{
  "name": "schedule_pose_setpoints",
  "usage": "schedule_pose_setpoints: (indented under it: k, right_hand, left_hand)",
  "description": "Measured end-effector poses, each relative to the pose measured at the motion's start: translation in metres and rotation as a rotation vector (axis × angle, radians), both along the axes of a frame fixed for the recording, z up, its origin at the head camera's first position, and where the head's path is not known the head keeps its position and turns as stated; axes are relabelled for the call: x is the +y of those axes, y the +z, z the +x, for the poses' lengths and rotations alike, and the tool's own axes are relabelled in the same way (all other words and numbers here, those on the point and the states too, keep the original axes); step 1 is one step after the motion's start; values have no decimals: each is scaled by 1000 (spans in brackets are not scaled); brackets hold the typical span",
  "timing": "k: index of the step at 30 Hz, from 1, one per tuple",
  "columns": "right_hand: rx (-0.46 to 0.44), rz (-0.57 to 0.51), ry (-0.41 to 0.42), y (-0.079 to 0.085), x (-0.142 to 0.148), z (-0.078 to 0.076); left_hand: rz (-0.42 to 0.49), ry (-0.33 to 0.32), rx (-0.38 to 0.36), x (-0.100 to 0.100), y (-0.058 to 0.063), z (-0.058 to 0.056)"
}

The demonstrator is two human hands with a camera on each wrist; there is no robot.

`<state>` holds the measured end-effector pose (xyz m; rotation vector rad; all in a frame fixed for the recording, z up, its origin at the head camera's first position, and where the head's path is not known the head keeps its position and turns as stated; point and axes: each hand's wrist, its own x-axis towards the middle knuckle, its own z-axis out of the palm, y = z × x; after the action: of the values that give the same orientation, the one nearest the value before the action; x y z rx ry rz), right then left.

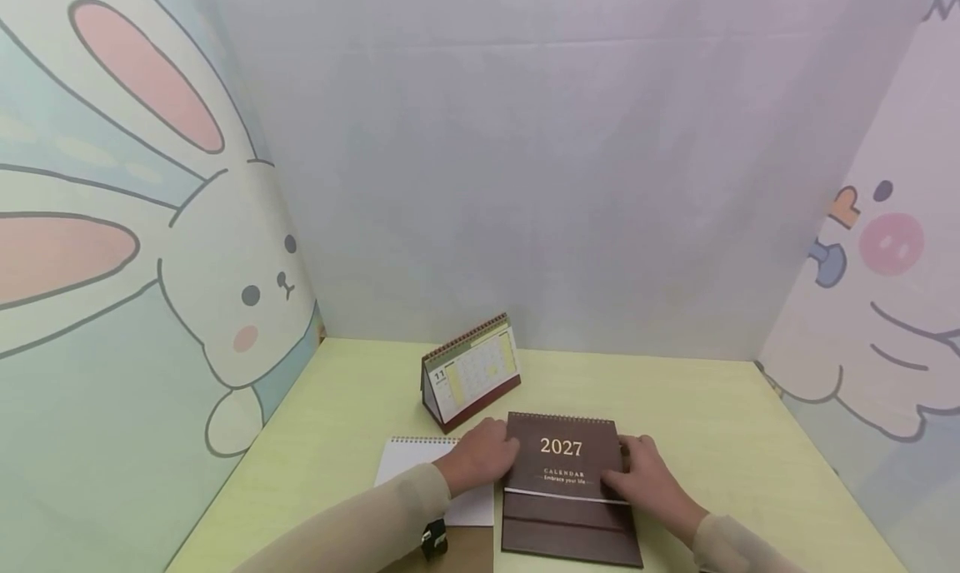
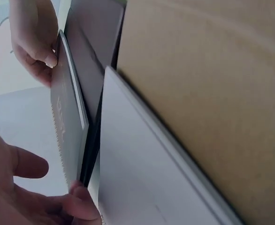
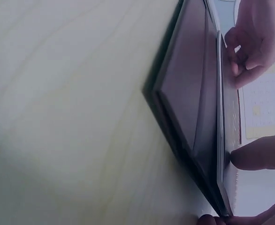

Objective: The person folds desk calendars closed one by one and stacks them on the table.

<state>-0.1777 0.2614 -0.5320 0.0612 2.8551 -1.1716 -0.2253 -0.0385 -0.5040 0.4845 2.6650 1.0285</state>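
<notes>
A dark maroon desk calendar (image 1: 562,427) marked 2027 lies on the table with its cover up. A folded maroon base strip (image 1: 570,535) extends below it. At its left edge is my left hand (image 1: 480,452); the left wrist view shows curled fingers (image 2: 83,204) at the edge and the thumb held apart above the cover. My right hand (image 1: 651,477) pinches the right edge, thumb (image 3: 250,154) on the cover and fingers underneath. White spiral-bound pages (image 1: 472,506) lie partly beneath my left forearm.
Behind stands a tent-shaped desk calendar (image 1: 476,373) showing the number 11. A brown board (image 1: 465,550) adjoins the white pages at the front. Cartoon-printed curtains (image 1: 225,306) border the yellow table (image 1: 675,398), with a plain curtain (image 1: 525,181) at the back.
</notes>
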Motion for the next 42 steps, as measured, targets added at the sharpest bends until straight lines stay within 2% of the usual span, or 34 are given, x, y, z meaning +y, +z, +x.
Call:
schedule_pose_setpoints:
  k: [4,7,13,22,27,32,42]
  right_hand:
    - [0,-70,-21,6,-4,2]
    - [-6,-92,-39,8,-7,5]
    - [17,-105,-38,7,-9,8]
    - [26,-87,-26,10,-5,7]
    - [55,-62,-11,14,-4,8]
    - [59,-39,-13,20,-7,11]
    - [77,-39,-13,29,-12,17]
  left_hand:
    - [19,10,45,2,3,3]
    - [34,20,45,4,5,7]
    - [57,13,37,7,3,11]
    - [50,-35,103,7,6,15]
    - [23,-2,84,7,8,19]
    - [45,19,47,6,8,21]
    - [68,14,43,2,12,23]
